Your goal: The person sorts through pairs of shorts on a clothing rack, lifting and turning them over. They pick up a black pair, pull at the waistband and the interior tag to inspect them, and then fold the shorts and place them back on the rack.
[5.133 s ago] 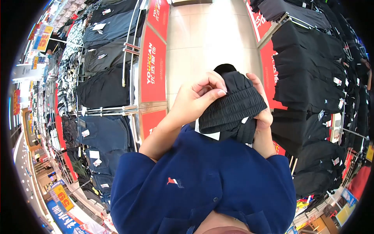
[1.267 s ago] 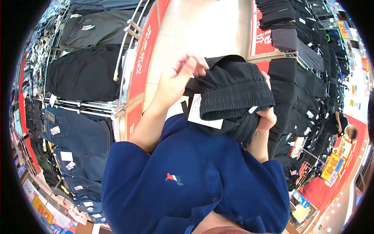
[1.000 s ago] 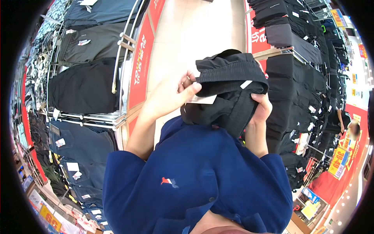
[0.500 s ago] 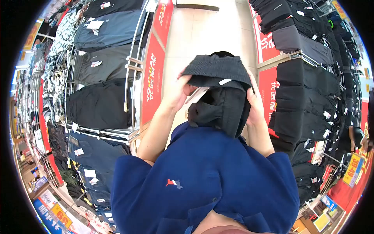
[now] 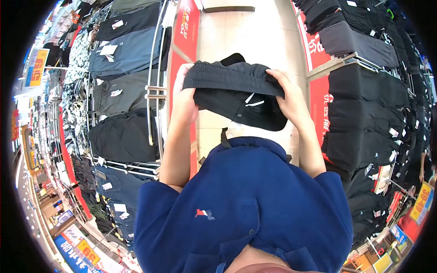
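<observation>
Your chest in the blue shirt (image 5: 241, 204) hides the lower part of the black shorts (image 5: 236, 93), and their hanging tag is too small to read. You hold them stretched by the waistband before your chest: your left hand (image 5: 184, 102) clamped on its left end, your right hand (image 5: 291, 98) clamped on its right. Clothing racks (image 5: 154, 91) crowd both sides; a tiled aisle floor (image 5: 246, 36) lies open straight ahead.

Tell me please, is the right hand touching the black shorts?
Touching. The head view shows the right hand gripping the waistband end of the black shorts, fingers curled over its edge.
</observation>
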